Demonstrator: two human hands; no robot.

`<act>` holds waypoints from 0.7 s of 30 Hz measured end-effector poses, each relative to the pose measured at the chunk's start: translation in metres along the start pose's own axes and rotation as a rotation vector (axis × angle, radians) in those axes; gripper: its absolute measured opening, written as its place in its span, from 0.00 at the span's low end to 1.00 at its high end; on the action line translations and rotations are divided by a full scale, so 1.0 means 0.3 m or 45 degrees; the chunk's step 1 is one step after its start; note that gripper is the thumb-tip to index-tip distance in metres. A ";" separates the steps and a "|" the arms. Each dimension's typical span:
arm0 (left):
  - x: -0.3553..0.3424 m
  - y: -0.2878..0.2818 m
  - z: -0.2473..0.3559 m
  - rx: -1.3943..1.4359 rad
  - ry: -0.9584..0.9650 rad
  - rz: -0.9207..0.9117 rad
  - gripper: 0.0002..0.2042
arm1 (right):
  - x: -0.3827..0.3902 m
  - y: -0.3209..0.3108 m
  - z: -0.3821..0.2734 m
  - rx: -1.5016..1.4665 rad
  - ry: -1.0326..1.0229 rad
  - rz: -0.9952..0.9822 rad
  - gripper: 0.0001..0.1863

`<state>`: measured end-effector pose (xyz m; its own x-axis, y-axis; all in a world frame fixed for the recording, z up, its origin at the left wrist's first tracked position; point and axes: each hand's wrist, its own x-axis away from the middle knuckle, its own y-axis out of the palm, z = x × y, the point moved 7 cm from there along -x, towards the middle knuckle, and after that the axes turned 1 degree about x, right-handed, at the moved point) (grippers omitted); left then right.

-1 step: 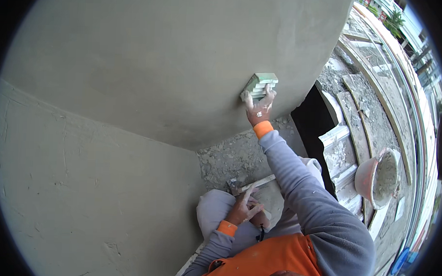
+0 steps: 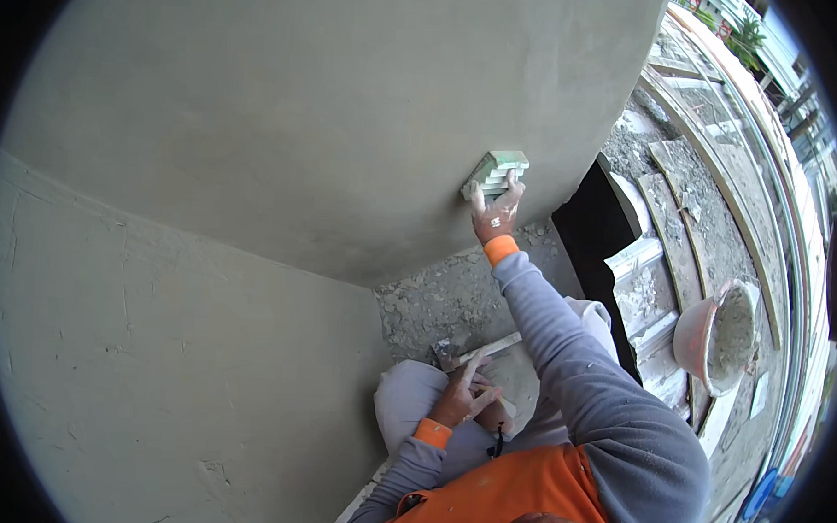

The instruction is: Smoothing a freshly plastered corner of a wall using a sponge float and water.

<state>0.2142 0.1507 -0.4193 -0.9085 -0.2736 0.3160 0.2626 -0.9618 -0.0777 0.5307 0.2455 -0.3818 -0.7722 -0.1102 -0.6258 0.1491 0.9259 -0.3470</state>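
Note:
My right hand (image 2: 496,218) is closed on a pale green, layered block (image 2: 495,172), like a foam float. The block's flat face lies against the smooth grey wall (image 2: 285,118), close to its lower right. White smears cover the fingers. Down by my knees, my left hand (image 2: 455,399) has its fingers stretched and apart. It lies beside a flat grey board (image 2: 514,377) with a pale straight edge; whether it touches the board is unclear. What lies under the left palm is hidden.
A second grey wall (image 2: 175,373) meets the first at a corner on the left. Crumbled mortar (image 2: 445,304) covers the floor there. Rightward are a black sheet (image 2: 593,231), a pink-rimmed bucket (image 2: 695,340) with grey residue, and long wooden strips (image 2: 717,170).
My right hand and the block have slid slightly down the wall and a touch to the right. My left hand stays about where it was.

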 end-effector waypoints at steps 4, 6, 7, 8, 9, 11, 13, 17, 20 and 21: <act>0.073 -0.065 -0.054 0.054 -0.037 0.123 0.41 | 0.023 0.038 0.111 -1.004 1.491 0.220 0.40; 0.037 -0.029 -0.025 0.018 -0.016 0.032 0.43 | -0.160 -0.063 0.124 -0.738 0.821 0.402 0.40; 0.031 -0.024 -0.023 0.013 -0.006 0.041 0.43 | -0.149 -0.046 0.066 -0.649 0.593 0.353 0.40; 0.035 -0.031 -0.032 0.006 -0.012 0.047 0.43 | -0.096 -0.002 -0.062 -0.575 0.377 0.289 0.41; 0.038 -0.037 -0.048 -0.007 -0.023 0.053 0.43 | 0.018 0.049 -0.121 -0.170 0.336 -0.032 0.42; -0.007 0.003 -0.026 -0.026 0.027 -0.028 0.43 | 0.084 0.064 0.094 -0.304 0.385 0.098 0.42; -0.002 0.001 -0.007 0.042 0.006 -0.046 0.43 | 0.090 0.050 0.252 -0.525 1.095 0.238 0.40; 0.027 -0.022 -0.008 0.144 -0.023 0.032 0.44 | -0.084 -0.028 0.089 -0.801 0.971 0.350 0.40; 0.024 -0.025 -0.016 0.074 -0.030 0.016 0.44 | 0.070 0.051 -0.231 -0.376 0.168 0.027 0.43; 0.014 -0.013 -0.010 0.061 -0.023 0.000 0.44 | 0.124 0.073 -0.165 -0.320 0.130 -0.003 0.43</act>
<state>0.2083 0.1533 -0.4203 -0.9027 -0.2726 0.3329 0.2779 -0.9601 -0.0324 0.4746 0.2796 -0.3782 -0.8324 -0.0876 -0.5472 -0.0014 0.9878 -0.1559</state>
